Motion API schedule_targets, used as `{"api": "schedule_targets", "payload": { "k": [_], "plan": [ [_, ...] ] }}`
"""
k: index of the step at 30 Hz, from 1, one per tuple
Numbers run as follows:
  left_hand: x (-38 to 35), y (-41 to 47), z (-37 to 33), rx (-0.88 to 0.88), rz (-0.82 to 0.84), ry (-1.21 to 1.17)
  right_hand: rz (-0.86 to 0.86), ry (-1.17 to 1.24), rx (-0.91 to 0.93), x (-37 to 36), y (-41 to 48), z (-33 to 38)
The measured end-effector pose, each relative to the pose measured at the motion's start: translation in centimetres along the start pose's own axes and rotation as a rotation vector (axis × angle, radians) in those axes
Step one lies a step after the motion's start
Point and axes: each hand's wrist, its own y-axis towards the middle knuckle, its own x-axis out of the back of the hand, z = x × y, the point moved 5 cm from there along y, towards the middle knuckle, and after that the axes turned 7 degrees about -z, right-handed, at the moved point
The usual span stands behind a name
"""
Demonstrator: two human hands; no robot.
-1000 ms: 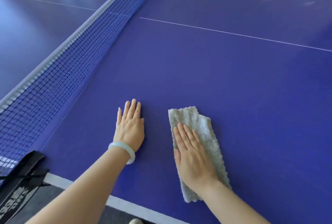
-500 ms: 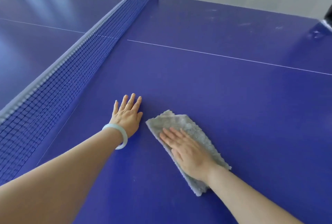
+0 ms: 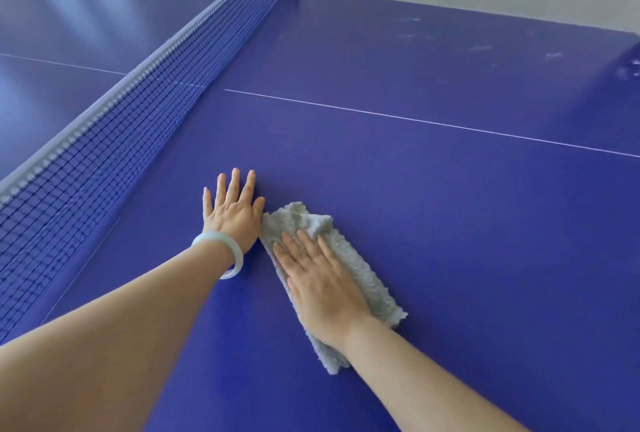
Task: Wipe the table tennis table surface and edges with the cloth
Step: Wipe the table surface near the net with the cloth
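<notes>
We press our right hand (image 3: 323, 284), fingers straight, flat on the grey cloth (image 3: 374, 288), which lies on the blue counter (image 3: 450, 223). Our left hand (image 3: 233, 211) rests flat with fingers spread at the cloth's 10 o'clock, touching its edge, and the net (image 3: 114, 140) stands at 9 o'clock.

The right hand (image 3: 322, 286) covers the middle of the cloth (image 3: 304, 218), and the net (image 3: 104, 161) runs off the left edge.

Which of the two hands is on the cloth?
The right hand, flat on the grey cloth; the left hand, wearing a pale bracelet, rests on bare table.
</notes>
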Motion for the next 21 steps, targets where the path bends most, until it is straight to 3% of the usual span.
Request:
{"api": "schedule_targets", "payload": {
  "k": [4,10,16,21],
  "plan": [
    [-0.3,0.3,-0.1,0.101,-0.053,-0.032,0.064,-0.004,0.152,0.1,4.0,-2.7],
    [-0.3,0.0,-0.2,0.116,-0.129,0.005,0.047,-0.016,0.057,-0.1,15.4,-7.6],
    [-0.2,0.0,0.0,0.134,-0.165,0.037,0.044,-0.004,-0.085,-1.3,26.5,-7.2],
    [-0.3,0.0,0.1,0.135,-0.186,0.038,0.042,0.006,-0.112,-1.1,30.1,-8.9]
  ]
}}
